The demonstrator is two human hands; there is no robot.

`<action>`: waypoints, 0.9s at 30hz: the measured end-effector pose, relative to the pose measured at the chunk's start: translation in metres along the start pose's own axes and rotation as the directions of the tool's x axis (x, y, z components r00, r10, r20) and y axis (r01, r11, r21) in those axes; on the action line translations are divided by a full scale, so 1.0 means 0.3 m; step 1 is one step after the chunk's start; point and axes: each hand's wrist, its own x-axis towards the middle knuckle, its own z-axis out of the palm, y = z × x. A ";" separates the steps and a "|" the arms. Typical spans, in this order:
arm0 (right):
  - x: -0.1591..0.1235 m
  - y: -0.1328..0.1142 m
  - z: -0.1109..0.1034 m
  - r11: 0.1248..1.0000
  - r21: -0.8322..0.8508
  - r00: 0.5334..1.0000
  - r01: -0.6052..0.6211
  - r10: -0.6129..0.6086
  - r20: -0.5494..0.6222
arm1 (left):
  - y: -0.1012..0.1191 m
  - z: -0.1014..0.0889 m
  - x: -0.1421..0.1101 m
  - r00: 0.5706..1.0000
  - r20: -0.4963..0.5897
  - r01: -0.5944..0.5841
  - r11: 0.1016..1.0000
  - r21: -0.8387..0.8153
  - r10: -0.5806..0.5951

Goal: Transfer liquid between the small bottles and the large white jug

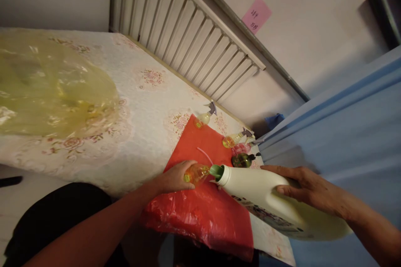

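Note:
My left hand (180, 176) is closed around a small clear bottle (200, 173) with yellowish liquid inside, above a red plastic sheet (209, 142). Its mouth meets the green spout (216, 171) of a large pale jug (260, 187), which lies tilted on its side. My right hand (303, 185) grips the jug, fingers over the top and thumb at the handle. A thin pale tube (204, 155) rests on the red sheet near the small bottle. Whether liquid is flowing I cannot tell.
Beyond the sheet stand a spray bottle (203, 120), another spray bottle (233, 139) and a dark green bottle (242, 159), beside something pink (242, 148). A yellow plastic bag (53, 91) covers the table's left. Behind are a radiator (188, 29) and, rightward, a blue curtain (344, 133).

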 end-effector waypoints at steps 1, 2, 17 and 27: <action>0.001 0.003 0.000 1.000 0.006 1.000 0.005 -0.005 0.002 | 0.000 0.000 0.000 1.000 0.001 -0.002 1.000 -0.001 0.002; 0.001 0.005 0.000 1.000 0.011 1.000 0.009 -0.009 0.003 | 0.000 -0.001 0.000 1.000 0.000 -0.004 1.000 0.000 0.004; -0.008 -0.006 -0.002 1.000 0.009 1.000 -0.005 0.005 0.005 | -0.008 0.006 0.003 1.000 -0.008 0.006 1.000 0.004 -0.006; -0.008 -0.014 -0.002 1.000 0.027 1.000 -0.001 0.000 0.018 | -0.007 0.004 0.000 1.000 -0.001 0.010 1.000 0.001 -0.010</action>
